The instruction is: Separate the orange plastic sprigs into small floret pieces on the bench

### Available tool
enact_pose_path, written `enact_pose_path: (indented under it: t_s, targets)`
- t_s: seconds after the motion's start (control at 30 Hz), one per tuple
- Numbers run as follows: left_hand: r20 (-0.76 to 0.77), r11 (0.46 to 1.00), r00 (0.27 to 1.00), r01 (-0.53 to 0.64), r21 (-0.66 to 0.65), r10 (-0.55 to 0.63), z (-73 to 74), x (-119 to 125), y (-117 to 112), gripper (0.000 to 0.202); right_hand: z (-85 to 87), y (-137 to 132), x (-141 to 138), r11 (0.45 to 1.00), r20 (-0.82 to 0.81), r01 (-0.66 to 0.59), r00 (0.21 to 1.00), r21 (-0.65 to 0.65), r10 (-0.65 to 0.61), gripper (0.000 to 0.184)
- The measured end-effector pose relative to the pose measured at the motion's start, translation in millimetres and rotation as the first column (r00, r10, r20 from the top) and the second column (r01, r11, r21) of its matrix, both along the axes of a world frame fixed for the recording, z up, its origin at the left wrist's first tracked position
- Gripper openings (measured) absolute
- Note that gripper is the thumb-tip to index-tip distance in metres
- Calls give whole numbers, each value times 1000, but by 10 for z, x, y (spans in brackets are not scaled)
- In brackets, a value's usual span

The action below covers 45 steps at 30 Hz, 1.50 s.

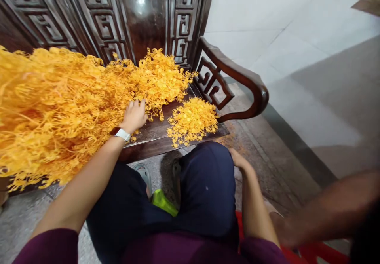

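My left hand (135, 115) reaches forward onto the dark wooden bench seat (160, 131) and touches the edge of a big heap of yellow plastic sprigs (59, 105); its fingers are curled into the sprigs, and what they grip is hidden. A white watch sits on that wrist. A smaller separate clump of yellow sprigs (192, 120) lies on the seat to the right. My right hand (237, 159) hangs low beside my right knee, its fingers hidden behind the leg.
The carved bench back (142, 14) and curved armrest (237, 78) border the seat. Another person's arm (329, 208) comes in from the right. A red stool edge (311, 252) and a green sandal (163, 202) lie below, on a grey floor.
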<state>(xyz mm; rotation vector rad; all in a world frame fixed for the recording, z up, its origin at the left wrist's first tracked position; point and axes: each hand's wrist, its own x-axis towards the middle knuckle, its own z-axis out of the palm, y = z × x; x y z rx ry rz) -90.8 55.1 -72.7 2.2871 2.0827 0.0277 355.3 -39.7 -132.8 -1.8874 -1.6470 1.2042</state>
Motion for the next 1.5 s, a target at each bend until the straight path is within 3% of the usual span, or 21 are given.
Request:
enact_pose_path:
  t_s: [0.1, 0.17, 0.23, 0.3, 0.4, 0.47, 0.57, 0.63, 0.7, 0.8, 0.9, 1.0, 1.1, 1.17, 1.3, 1.4, 1.5]
  targets:
    - [-21, 999, 1000, -7, -44, 6, -49, 24, 16, 64, 382, 146, -9, 997, 22, -76, 997, 14, 75, 51]
    - [-18, 999, 1000, 3, -48, -4, -59, 37, 20, 52, 730, 236, -93, 982, 71, -148, 988, 117, 140, 51]
    - [-13, 999, 1000, 10, -52, -11, -52, 49, 23, 44, 1093, 341, -272, 931, 135, -258, 964, 257, 229, 49]
    - [-12, 998, 1000, 7, -58, -7, -33, 59, 23, 42, 1394, 489, -551, 878, 182, -357, 932, 319, 313, 48]
    - [-15, 997, 999, -32, -64, 31, 3, 67, 21, 48, 1587, 810, -1118, 754, 274, -547, 836, 364, 475, 39]
    - [-20, 995, 998, -68, -67, 66, 27, 59, 21, 53, 1512, 1058, -1548, 694, 399, -640, 761, 331, 511, 33]
    - [-33, 993, 995, -98, -71, 96, 61, 21, 31, 49, 1206, 1370, -2140, 654, 580, -704, 665, 276, 471, 37]
    - [-46, 992, 994, -103, -70, 100, 80, -18, 41, 46, 989, 1500, -2418, 662, 617, -688, 668, 299, 416, 49]
    - [-64, 992, 993, -100, -76, 95, 90, -55, 51, 45, 831, 1580, -2561, 667, 602, -671, 690, 325, 402, 41]
    - [-94, 991, 993, -82, -104, 73, 85, -88, 62, 43, 748, 1681, -2556, 658, 557, -659, 720, 364, 414, 22]
    - [-117, 986, 991, -81, -145, 64, 59, -87, 76, 41, 784, 1829, -2427, 659, 463, -596, 793, 459, 395, 26]
    - [-130, 976, 989, -93, -195, 68, 15, -64, 90, 34, 795, 2027, -2317, 685, 263, -439, 898, 581, 352, 29]
    - [-135, 969, 988, -102, -225, 72, -27, -31, 93, 29, 679, 2204, -2271, 695, 141, -256, 965, 671, 219, 30]
    - [-132, 970, 988, -107, -218, 80, -34, -8, 87, 32, 551, 2277, -2272, 688, 172, -218, 976, 692, 135, 29]
    - [-109, 982, 988, -128, -140, 114, 19, 31, 57, 49, 389, 2334, -2316, 715, 292, -317, 942, 623, 164, 8]
    - [-71, 991, 990, -125, -54, 121, 79, 72, 22, 64, 456, 2383, -2355, 657, 216, -262, 965, 707, 151, 9]
    - [-18, 997, 997, -77, 1, 77, 111, 143, -13, 65, 601, 2434, -2387, 606, 69, -153, 985, 780, 159, 8]
